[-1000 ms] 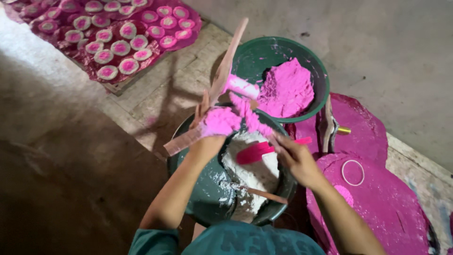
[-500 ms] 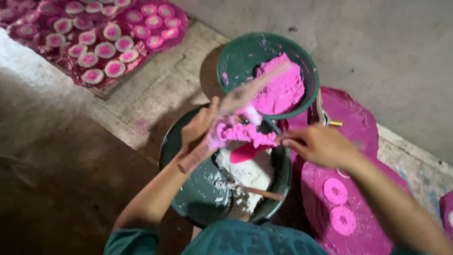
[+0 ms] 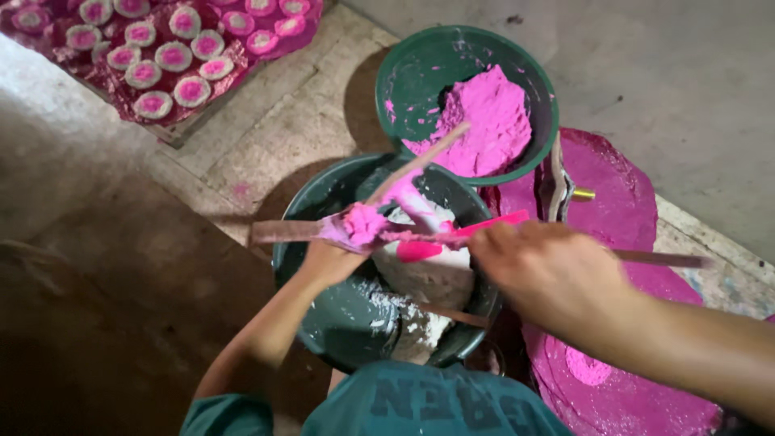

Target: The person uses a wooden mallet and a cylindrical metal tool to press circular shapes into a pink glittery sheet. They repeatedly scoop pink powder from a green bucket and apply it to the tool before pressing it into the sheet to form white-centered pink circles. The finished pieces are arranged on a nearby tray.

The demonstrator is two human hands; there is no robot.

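My left hand (image 3: 327, 262) grips a wooden stick mould (image 3: 282, 232) loaded with a lump of pink dough (image 3: 363, 222), held over the near green bowl (image 3: 299, 274). That bowl holds white dough (image 3: 428, 274). My right hand (image 3: 549, 270), blurred, holds a flat pink scraper (image 3: 484, 226) whose tip meets the pink lump on the mould. Behind stands a second green bowl (image 3: 412, 73) with a heap of pink dough (image 3: 484, 121).
A tray of several round pink-and-white discs (image 3: 169, 56) lies at the top left on the floor. A pink plastic sheet (image 3: 613, 194) covers the ground at right, with a pink disc (image 3: 588, 367) on it. A thin stick (image 3: 452, 315) rests in the near bowl.
The wooden mould has tipped from steeply raised to nearly level. My right hand came in with the scraper against the pink lump.
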